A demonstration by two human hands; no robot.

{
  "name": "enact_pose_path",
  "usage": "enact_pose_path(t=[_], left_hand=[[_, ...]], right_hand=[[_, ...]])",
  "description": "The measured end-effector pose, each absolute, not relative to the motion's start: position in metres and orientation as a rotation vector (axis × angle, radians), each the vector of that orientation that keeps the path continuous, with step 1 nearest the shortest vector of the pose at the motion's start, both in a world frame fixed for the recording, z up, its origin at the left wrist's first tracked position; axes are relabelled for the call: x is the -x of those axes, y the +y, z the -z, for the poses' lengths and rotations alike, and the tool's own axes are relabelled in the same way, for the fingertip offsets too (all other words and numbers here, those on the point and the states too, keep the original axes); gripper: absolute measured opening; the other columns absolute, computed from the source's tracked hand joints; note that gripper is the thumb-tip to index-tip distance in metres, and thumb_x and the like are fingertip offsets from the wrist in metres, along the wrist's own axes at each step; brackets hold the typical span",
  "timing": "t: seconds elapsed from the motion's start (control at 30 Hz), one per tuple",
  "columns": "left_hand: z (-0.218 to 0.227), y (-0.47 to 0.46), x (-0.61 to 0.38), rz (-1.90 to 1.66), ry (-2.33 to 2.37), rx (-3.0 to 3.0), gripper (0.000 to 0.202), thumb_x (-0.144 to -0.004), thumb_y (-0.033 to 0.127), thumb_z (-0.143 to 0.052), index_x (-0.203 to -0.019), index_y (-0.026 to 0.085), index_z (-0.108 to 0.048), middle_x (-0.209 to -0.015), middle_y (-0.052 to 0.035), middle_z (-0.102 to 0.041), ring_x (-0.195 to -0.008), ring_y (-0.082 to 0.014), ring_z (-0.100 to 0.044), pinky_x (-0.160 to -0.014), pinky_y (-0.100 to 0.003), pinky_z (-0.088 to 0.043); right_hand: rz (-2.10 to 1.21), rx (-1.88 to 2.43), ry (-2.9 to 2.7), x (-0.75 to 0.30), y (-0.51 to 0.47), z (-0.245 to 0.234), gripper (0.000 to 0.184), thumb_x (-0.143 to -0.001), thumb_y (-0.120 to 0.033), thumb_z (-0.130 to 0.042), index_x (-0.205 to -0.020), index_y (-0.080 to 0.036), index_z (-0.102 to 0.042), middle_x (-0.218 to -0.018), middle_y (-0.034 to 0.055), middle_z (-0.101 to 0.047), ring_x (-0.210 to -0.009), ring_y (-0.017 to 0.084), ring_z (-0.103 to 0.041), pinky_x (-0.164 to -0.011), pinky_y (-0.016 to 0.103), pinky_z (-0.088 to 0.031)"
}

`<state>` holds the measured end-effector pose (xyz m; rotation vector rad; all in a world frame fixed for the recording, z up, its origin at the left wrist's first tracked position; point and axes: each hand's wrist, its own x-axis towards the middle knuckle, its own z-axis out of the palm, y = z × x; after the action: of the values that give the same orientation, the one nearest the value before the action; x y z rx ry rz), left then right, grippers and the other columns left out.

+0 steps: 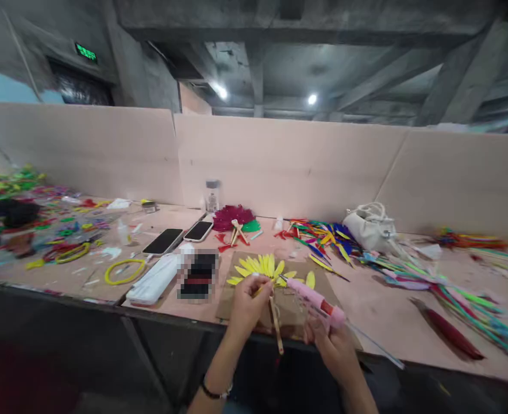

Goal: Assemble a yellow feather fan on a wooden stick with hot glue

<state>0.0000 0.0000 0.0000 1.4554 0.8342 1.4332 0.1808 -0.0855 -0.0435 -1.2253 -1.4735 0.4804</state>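
Observation:
A fan of yellow petals (258, 265) on wooden sticks (276, 325) is over a sheet of brown cardboard (228, 307). My left hand (250, 299) is closed in a pinch at the base of the fan; its fingertips partly hide the join. From the right, a pink hot glue gun (312, 299) points its metal nozzle at that same base. My right hand (329, 345) is wrapped round the glue gun's handle. A loose yellow petal (310, 280) lies just beyond the gun. A clear glue stick (383, 349) sticks out behind the gun.
Phones (163, 241) and a white power bank (156, 282) lie to the left. Behind are a dark red petal fan (235, 218), colourful feather-like pieces (323, 236) and a white bag (368, 227). A dark red pointed piece (450, 333) lies right. A pink partition (280, 167) runs along the back.

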Motion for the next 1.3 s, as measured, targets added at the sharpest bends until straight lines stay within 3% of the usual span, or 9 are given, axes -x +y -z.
enact_pose_path(t=[1.07, 1.3], left_hand=[[-0.0057, -0.0065, 0.0076, -1.401, 0.805, -1.422, 0.02, -0.083, 0.035, -0.07, -0.082, 0.015, -0.069, -0.068, -0.0002, -0.066, -0.064, -0.0141, -0.061, -0.062, -0.023, -0.046], [-0.0094, -0.0055, 0.0054, -1.467, 0.857, -1.356, 0.015, -0.081, 0.032, -0.068, -0.081, 0.017, -0.067, -0.066, 0.0015, -0.065, -0.062, -0.0139, -0.06, -0.063, -0.023, -0.045]], right_hand=[[-0.475, 1.226, -1.416, -0.1798, -0.0845, 0.0441, 0.054, -0.098, -0.059, -0.048, -0.06, -0.02, -0.054, -0.056, 0.0023, -0.055, -0.054, 0.02, -0.055, -0.055, 0.029, -0.039], [-0.605, 1.071, -1.383, -0.1801, -0.0863, 0.0461, 0.05, -0.1, -0.058, -0.048, -0.069, -0.019, -0.056, -0.056, 0.0012, -0.052, -0.052, 0.017, -0.052, -0.052, 0.027, -0.038]])
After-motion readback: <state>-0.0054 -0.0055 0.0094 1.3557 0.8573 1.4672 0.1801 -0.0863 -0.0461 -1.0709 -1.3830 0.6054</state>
